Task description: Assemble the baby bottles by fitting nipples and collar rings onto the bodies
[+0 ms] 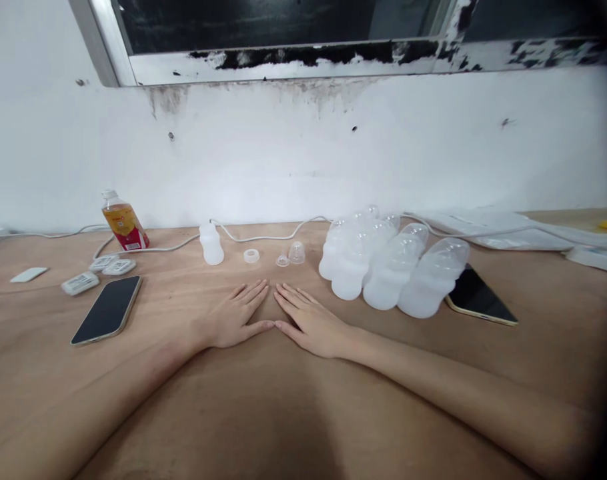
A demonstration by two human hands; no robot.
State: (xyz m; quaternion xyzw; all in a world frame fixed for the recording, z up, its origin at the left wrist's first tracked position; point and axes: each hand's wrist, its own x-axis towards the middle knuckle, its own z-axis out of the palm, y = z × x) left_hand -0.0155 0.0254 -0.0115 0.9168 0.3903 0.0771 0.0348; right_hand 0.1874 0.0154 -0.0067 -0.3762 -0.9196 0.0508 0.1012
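My left hand (236,317) and my right hand (311,321) lie flat on the wooden table (263,407), fingers stretched out and thumb tips touching. Neither holds anything. Beyond my left hand stands a white baby bottle body (212,245) without a top. To its right are a white screw ring (251,256), a small clear nipple (282,260) and a clear dome cap (297,253). Several frosted baby bottles (386,277) with clear domed caps stand grouped beyond my right hand.
At left are a phone (107,311), several small white cases (80,283), a flat white piece (29,275) and a drink bottle (125,223). A dark tablet or phone (482,297) lies behind the baby bottles. A white cable (268,238) runs along the wall near plastic bags (503,230).
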